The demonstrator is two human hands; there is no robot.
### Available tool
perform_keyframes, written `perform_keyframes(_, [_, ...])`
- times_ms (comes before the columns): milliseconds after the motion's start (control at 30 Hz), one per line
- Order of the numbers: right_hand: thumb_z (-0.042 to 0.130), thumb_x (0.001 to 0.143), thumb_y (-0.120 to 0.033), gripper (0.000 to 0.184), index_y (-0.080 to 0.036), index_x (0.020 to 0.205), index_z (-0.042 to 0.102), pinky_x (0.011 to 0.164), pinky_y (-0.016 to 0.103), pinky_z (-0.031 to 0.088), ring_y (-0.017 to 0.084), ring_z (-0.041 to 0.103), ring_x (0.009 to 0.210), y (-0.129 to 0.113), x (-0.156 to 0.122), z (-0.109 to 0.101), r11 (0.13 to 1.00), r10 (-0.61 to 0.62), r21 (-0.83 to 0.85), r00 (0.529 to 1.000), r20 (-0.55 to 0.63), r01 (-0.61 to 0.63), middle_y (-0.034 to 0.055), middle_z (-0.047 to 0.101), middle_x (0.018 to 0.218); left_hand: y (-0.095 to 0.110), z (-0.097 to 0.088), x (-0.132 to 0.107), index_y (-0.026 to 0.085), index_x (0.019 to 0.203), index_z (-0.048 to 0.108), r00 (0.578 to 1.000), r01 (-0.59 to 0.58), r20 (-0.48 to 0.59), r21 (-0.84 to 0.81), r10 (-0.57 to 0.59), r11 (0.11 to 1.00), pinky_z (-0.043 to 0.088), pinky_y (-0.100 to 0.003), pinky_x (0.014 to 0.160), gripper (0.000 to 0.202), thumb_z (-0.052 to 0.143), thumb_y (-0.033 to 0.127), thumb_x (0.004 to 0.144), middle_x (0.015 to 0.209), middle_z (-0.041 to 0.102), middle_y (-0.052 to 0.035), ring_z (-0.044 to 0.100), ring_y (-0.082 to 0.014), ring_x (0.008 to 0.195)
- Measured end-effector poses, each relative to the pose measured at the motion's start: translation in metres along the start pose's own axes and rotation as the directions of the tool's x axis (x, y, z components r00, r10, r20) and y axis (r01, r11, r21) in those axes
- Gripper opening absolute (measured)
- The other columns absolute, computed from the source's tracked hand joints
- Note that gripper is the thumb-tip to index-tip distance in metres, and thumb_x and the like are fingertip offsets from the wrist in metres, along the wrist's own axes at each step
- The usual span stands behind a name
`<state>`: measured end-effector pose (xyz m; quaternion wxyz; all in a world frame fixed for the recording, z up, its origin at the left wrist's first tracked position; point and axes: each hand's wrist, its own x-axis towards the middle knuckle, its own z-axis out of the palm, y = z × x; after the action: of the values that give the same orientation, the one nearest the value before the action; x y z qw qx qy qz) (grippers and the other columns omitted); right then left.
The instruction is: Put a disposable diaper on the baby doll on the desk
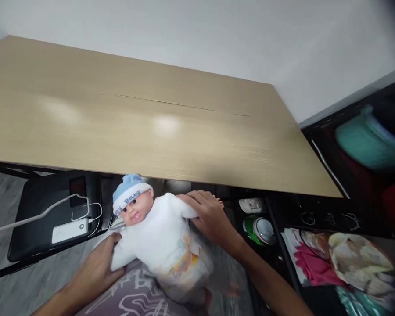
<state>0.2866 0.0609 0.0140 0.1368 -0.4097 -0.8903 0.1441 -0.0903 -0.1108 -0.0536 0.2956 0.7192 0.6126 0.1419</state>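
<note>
A baby doll point(161, 232) in a white long-sleeved top lies tilted over my lap, its head to the upper left and its legs toward the lower right. It wears a blue and white cap point(128, 195) with lettering and a printed diaper point(184, 265). My left hand point(100, 265) is closed around the sleeve on the left of the view. My right hand point(209, 215) grips the other sleeve from above, and the doll's small fingers show just past it. The legs are blurred.
A wooden table point(164, 114) spans the view ahead. On the left, a black chair point(46, 215) bears a white power bank point(70, 230) with cables. To the right are a green and white can-like container point(263, 230), pink cloth point(317, 265), plastic bags point(358, 252) and a teal basin point(370, 138).
</note>
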Motion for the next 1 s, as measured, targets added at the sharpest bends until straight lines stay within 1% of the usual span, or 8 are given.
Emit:
perform_keyframes(133, [0.061, 0.1, -0.01, 0.051, -0.021, 0.148, 0.074, 0.105, 0.044, 0.051, 0.032, 0.067, 0.117, 0.016, 0.018, 0.064, 0.986, 0.137, 0.091, 0.991, 0.001, -0.137, 0.0123, 0.079, 0.127, -0.005, 0.005, 0.007, 0.023, 0.131, 0.053, 0.991, 0.133, 0.004, -0.043, -0.133, 0.99, 0.064, -0.042, 0.075, 0.047, 0.069, 0.039, 0.091, 0.103, 0.081, -0.0078, 0.083, -0.0331, 0.087])
perform_keyframes(233, [0.062, 0.097, -0.009, 0.057, -0.023, 0.151, 0.073, 0.119, 0.043, 0.049, 0.03, 0.066, 0.131, 0.04, 0.039, 0.107, 0.96, 0.178, 0.209, 0.983, 0.052, -0.185, 0.0113, 0.077, 0.139, -0.012, 0.01, 0.022, 0.021, 0.131, 0.05, 0.991, 0.131, -0.027, -0.033, -0.132, 0.991, 0.064, -0.044, 0.078, 0.047, 0.065, 0.046, 0.094, 0.108, 0.081, -0.0126, 0.083, -0.0354, 0.094])
perform_keyframes(367, [0.068, 0.095, -0.015, 0.054, -0.025, 0.148, 0.077, 0.124, 0.048, 0.05, 0.031, 0.065, 0.137, 0.06, 0.034, 0.144, 0.904, 0.24, 0.345, 0.968, 0.076, -0.252, 0.0121, 0.076, 0.144, -0.02, 0.005, 0.027, 0.02, 0.137, 0.055, 0.993, 0.088, 0.082, 0.024, -0.09, 0.996, 0.064, -0.048, 0.086, 0.051, 0.06, 0.059, 0.106, 0.116, 0.082, -0.0169, 0.083, -0.0385, 0.104])
perform_keyframes(467, [0.069, 0.105, -0.033, 0.04, -0.026, 0.143, 0.078, 0.124, 0.048, 0.053, 0.03, 0.069, 0.137, 0.064, 0.004, 0.148, 0.824, 0.303, 0.5, 0.953, 0.007, -0.266, 0.0122, 0.075, 0.145, -0.012, -0.014, 0.025, 0.017, 0.14, 0.064, 0.988, 0.003, 0.153, 0.193, -0.033, 0.981, 0.061, -0.054, 0.097, 0.062, 0.054, 0.071, 0.11, 0.127, 0.081, -0.0211, 0.079, -0.041, 0.11])
perform_keyframes(633, [0.067, 0.108, -0.057, 0.042, -0.024, 0.129, 0.083, 0.107, 0.045, 0.062, 0.03, 0.08, 0.116, 0.053, -0.042, 0.136, 0.66, 0.366, 0.626, 0.905, 0.215, -0.415, 0.0099, 0.086, 0.126, 0.037, -0.033, 0.061, 0.008, 0.145, 0.071, 0.987, -0.159, 0.045, 0.43, 0.154, 0.889, 0.053, -0.062, 0.104, 0.074, 0.048, 0.071, 0.114, 0.14, 0.073, -0.032, 0.067, -0.0491, 0.127])
perform_keyframes(700, [0.068, 0.108, -0.057, 0.041, -0.025, 0.126, 0.086, 0.108, 0.044, 0.061, 0.031, 0.08, 0.118, 0.046, -0.049, 0.134, 0.655, 0.394, 0.627, 0.899, 0.194, -0.422, 0.0099, 0.087, 0.126, 0.058, -0.023, 0.092, 0.011, 0.152, 0.067, 0.949, -0.316, 0.093, 0.334, 0.303, 0.888, 0.052, -0.059, 0.108, 0.066, 0.047, 0.064, 0.118, 0.144, 0.072, -0.0279, 0.064, -0.0454, 0.133])
perform_keyframes(833, [0.063, 0.11, -0.053, 0.041, -0.023, 0.117, 0.09, 0.107, 0.044, 0.061, 0.03, 0.08, 0.117, 0.04, -0.049, 0.141, 0.666, 0.43, 0.631, 0.896, 0.109, -0.397, 0.0117, 0.086, 0.122, 0.079, 0.007, 0.145, 0.018, 0.15, 0.068, 0.788, -0.591, 0.28, 0.098, 0.548, 0.801, 0.051, -0.05, 0.108, 0.05, 0.054, 0.055, 0.119, 0.139, 0.072, -0.0183, 0.063, -0.036, 0.124])
perform_keyframes(1000, [0.064, 0.108, -0.048, 0.036, -0.023, 0.109, 0.089, 0.107, 0.043, 0.061, 0.027, 0.079, 0.113, 0.059, -0.044, 0.157, 0.686, 0.489, 0.617, 0.873, 0.003, -0.386, 0.0113, 0.087, 0.116, 0.077, 0.029, 0.168, 0.02, 0.131, 0.076, 0.767, -0.604, 0.299, 0.038, 0.567, 0.796, 0.047, -0.047, 0.105, 0.037, 0.058, 0.05, 0.117, 0.127, 0.071, -0.0143, 0.06, -0.0316, 0.114])
